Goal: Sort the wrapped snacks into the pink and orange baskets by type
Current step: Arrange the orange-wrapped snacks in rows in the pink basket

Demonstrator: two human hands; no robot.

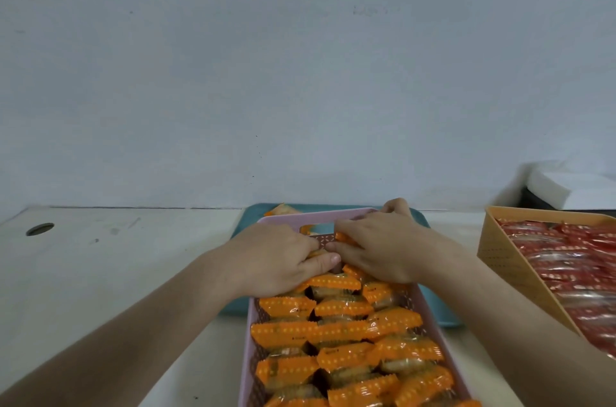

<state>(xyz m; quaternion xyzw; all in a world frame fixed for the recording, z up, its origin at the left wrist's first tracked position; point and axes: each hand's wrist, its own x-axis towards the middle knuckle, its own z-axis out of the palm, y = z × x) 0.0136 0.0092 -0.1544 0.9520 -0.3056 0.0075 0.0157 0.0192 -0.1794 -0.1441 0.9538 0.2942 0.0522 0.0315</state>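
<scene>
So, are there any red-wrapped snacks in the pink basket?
No, the pink basket shows only orange-wrapped snacks; the red-wrapped snacks lie in the orange basket.

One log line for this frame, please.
left hand: pinches orange-wrapped snack, pink basket far end | right hand: pinches second orange-wrapped snack | orange basket: red-wrapped snacks | teal tray: under pink basket

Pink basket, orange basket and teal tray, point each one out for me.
pink basket (290, 218), head view, far rim.
orange basket (500, 253), head view, near side wall.
teal tray (436, 306), head view, bare right edge.
</scene>
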